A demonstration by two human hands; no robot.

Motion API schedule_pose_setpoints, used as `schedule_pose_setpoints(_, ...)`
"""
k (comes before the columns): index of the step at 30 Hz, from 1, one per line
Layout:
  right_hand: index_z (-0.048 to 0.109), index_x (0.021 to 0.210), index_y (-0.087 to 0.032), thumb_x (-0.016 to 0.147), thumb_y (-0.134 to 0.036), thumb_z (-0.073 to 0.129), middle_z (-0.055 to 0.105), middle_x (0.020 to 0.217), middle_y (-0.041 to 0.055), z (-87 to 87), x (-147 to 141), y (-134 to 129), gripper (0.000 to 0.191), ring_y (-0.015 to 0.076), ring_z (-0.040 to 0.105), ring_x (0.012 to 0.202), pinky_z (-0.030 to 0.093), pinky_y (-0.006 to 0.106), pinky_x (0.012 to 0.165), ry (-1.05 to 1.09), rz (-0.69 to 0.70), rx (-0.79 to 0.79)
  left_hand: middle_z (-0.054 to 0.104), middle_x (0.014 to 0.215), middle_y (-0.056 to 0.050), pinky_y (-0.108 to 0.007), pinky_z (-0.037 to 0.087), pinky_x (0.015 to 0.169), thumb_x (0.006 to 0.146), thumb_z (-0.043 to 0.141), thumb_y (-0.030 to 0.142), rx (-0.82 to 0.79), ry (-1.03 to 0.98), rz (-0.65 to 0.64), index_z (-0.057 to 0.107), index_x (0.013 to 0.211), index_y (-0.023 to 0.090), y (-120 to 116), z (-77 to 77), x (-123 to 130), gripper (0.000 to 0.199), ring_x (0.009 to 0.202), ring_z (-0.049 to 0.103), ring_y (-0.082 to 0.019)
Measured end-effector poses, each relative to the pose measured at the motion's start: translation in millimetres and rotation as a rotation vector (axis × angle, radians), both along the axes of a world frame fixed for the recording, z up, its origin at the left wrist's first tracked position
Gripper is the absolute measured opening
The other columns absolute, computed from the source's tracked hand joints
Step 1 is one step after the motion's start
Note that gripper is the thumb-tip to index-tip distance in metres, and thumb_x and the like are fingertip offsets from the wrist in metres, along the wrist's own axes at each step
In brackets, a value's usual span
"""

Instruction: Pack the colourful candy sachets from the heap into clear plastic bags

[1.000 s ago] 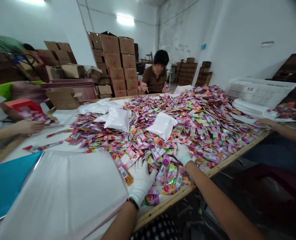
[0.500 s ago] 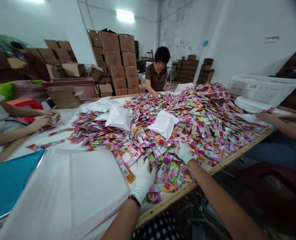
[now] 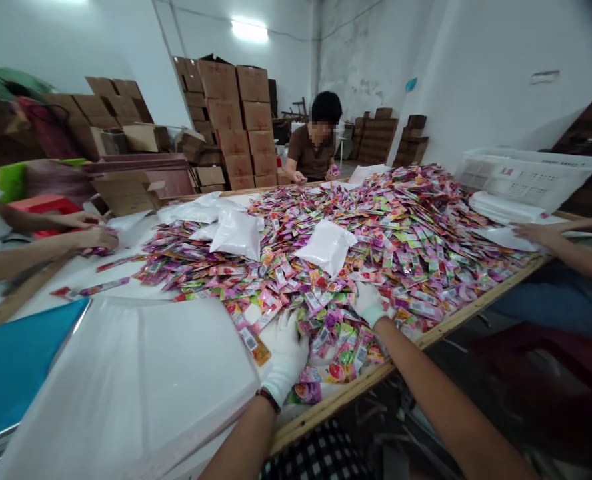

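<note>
Both gloved hands, left (image 3: 287,353) and right (image 3: 369,303), reach forward, palms down.

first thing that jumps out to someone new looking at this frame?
The huge heap of colourful sachets covering most of the table's far and right side, with white plastic bags lying on top near its middle. In front, the person's white-gloved left hand and right hand press into the heap's near edge, beside a clear plastic sheet stack at lower left. Stacked cardboard boxes stand against the back wall.

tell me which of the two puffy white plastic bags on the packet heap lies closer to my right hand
The right-hand puffy white plastic bag, just beyond the gloved right hand; the other white plastic bag lies farther left.
</note>
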State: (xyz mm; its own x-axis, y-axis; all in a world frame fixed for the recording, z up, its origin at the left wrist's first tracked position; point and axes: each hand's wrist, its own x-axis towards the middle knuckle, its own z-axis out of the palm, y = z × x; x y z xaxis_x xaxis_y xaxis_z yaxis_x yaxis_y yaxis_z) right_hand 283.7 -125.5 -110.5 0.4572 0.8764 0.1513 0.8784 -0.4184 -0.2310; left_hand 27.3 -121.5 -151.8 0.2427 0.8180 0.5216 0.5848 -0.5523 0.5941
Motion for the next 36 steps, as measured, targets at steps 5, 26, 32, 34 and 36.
schedule_pose_setpoints(5,0.058,0.125,-0.016,0.083,-0.026,0.055,0.059,0.126,0.0158,-1.3,-0.2,1.1,0.043,0.0301,0.050,0.120,0.034,0.036,0.101,0.017,-0.020,0.003,0.062,0.128,-0.013,-0.045,0.041,0.114,0.069,0.050,0.003,-0.009,-0.064,0.003,0.057,0.126,0.016,1.9,2.9,-0.3,0.059,0.126,0.054,-0.026)
schedule_pose_setpoints(26,0.065,0.106,-0.016,0.083,-0.025,0.054,0.065,0.107,0.0150,9.4,-3.1,-0.9,0.027,0.0285,0.059,0.103,0.039,0.034,0.087,0.006,-0.038,-0.042,0.065,0.113,-0.012,-0.048,0.044,0.109,0.072,0.055,0.012,-0.079,0.019,0.028,0.058,0.113,0.017,3.1,7.8,-1.8,0.041,0.119,0.058,-0.028)
schedule_pose_setpoints(32,0.063,0.116,-0.018,0.084,-0.026,0.055,0.064,0.115,0.0146,7.6,-3.1,-1.0,0.035,0.0285,0.058,0.109,0.038,0.034,0.092,0.001,-0.033,-0.024,0.065,0.116,-0.013,-0.048,0.044,0.109,0.071,0.055,0.011,-0.081,0.019,0.024,0.058,0.113,0.017,3.9,7.9,-1.8,0.042,0.117,0.059,-0.028)
schedule_pose_setpoints(34,0.063,0.117,-0.017,0.084,-0.027,0.055,0.064,0.114,0.0149,7.3,-3.0,-1.1,0.035,0.0286,0.058,0.108,0.039,0.034,0.092,0.001,-0.034,-0.020,0.066,0.115,-0.012,-0.049,0.044,0.108,0.072,0.056,0.012,-0.084,0.016,0.023,0.059,0.111,0.018,3.8,9.2,-2.1,0.040,0.116,0.059,-0.028)
schedule_pose_setpoints(36,0.063,0.117,-0.016,0.083,-0.027,0.056,0.064,0.113,0.0150,7.1,-2.8,-0.9,0.036,0.0281,0.058,0.107,0.039,0.033,0.091,0.001,-0.030,-0.019,0.067,0.112,-0.012,-0.048,0.044,0.108,0.072,0.055,0.012,-0.091,0.016,0.016,0.060,0.109,0.018,3.5,11.1,-2.5,0.038,0.116,0.060,-0.027)
